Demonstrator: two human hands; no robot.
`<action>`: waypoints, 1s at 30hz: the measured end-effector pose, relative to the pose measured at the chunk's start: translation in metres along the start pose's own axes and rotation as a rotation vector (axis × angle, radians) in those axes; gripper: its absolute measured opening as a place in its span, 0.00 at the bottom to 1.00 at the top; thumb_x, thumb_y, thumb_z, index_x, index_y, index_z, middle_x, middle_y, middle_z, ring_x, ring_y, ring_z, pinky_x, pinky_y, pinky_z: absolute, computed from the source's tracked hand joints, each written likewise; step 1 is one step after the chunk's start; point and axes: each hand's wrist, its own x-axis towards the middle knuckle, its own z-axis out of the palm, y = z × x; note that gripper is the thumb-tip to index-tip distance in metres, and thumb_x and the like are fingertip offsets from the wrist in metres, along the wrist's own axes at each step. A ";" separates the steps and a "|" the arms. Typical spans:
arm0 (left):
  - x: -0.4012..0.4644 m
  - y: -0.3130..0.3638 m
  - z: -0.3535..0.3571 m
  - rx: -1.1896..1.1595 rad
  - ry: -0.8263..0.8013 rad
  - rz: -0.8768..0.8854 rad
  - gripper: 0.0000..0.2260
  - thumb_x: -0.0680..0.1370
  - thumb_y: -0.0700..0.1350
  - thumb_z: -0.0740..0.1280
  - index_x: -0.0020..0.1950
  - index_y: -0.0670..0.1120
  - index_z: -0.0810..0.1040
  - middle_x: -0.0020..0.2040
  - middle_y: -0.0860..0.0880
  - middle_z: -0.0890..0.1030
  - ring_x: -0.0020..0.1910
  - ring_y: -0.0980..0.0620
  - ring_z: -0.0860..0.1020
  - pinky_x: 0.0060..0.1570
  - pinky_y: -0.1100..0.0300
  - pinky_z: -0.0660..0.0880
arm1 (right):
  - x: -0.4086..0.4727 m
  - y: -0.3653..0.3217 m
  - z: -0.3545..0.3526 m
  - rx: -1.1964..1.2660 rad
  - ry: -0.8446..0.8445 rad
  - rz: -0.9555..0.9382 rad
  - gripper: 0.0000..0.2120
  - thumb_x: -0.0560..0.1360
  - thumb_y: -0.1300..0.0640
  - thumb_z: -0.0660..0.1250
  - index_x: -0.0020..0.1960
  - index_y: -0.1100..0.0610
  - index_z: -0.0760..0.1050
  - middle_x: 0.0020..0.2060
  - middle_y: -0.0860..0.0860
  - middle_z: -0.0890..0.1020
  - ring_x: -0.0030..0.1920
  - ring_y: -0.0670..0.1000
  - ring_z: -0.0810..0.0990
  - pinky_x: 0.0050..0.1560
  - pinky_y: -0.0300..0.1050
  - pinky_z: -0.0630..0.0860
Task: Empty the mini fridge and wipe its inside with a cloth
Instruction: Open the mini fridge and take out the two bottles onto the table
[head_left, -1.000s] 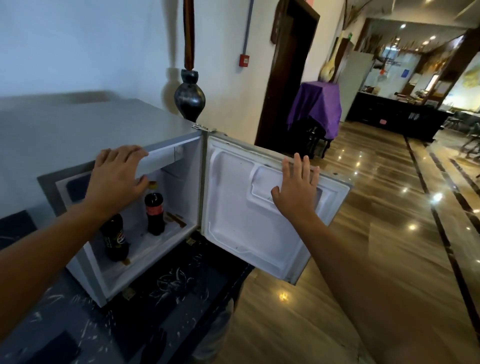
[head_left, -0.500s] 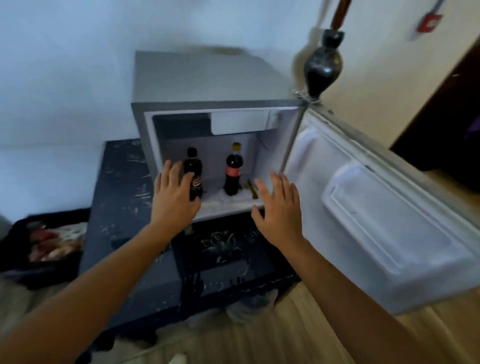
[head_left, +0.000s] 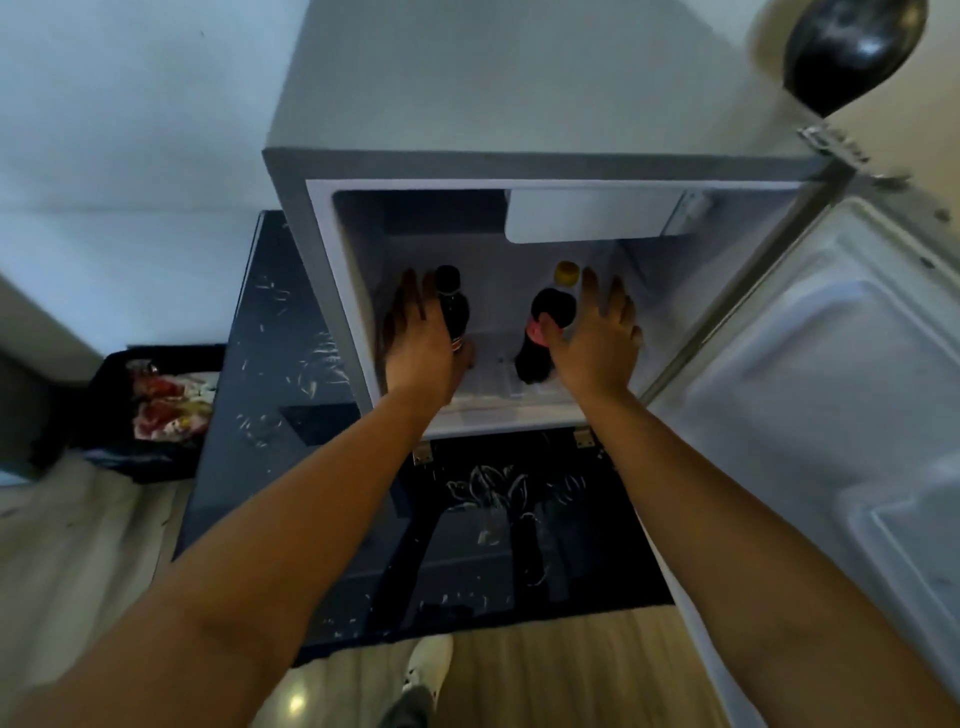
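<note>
The grey mini fridge (head_left: 291, 171) stands open on a dark painted cabinet (head_left: 270, 364), its door (head_left: 831, 374) swung out to the right. Two dark soda bottles stand on its white floor. The left bottle (head_left: 451, 304) has a black cap; the right bottle (head_left: 557, 307) has a yellow cap and a red label. Both of my hands are inside the fridge. My left hand (head_left: 415, 338) is against the left bottle, fingers straight on its left side, thumb at its base. My right hand (head_left: 597, 343) cups the right bottle, thumb across the label, fingers spread on its right. No cloth is visible.
A white freezer flap (head_left: 587, 215) hangs at the fridge's top right. A dark round ornament (head_left: 852, 47) hangs above the door hinge. A black bag with colourful contents (head_left: 156, 410) lies on the floor to the left. My shoe (head_left: 431, 665) is on the wooden floor below.
My view has tilted down and closer to the fridge. Both hands have moved from in front of the opening into the fridge, one beside each bottle.
</note>
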 end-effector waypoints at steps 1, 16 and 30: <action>0.005 0.001 0.001 -0.017 0.015 -0.006 0.44 0.76 0.55 0.69 0.81 0.45 0.45 0.82 0.43 0.48 0.79 0.40 0.55 0.76 0.46 0.55 | 0.004 -0.001 0.004 0.017 0.011 0.015 0.39 0.75 0.36 0.66 0.79 0.50 0.58 0.78 0.62 0.62 0.75 0.65 0.64 0.66 0.64 0.70; 0.021 -0.007 0.024 -0.359 0.068 -0.068 0.31 0.75 0.48 0.69 0.76 0.50 0.60 0.70 0.43 0.66 0.66 0.41 0.71 0.63 0.52 0.70 | 0.006 -0.006 0.039 0.412 0.028 0.102 0.36 0.71 0.49 0.77 0.74 0.55 0.67 0.63 0.59 0.80 0.60 0.63 0.81 0.57 0.56 0.81; -0.042 -0.009 -0.003 -0.420 0.008 0.099 0.33 0.72 0.49 0.75 0.73 0.45 0.66 0.67 0.43 0.72 0.64 0.43 0.74 0.60 0.57 0.71 | -0.050 -0.007 -0.030 0.410 -0.016 0.010 0.32 0.67 0.42 0.79 0.67 0.47 0.72 0.58 0.49 0.84 0.57 0.54 0.83 0.53 0.47 0.79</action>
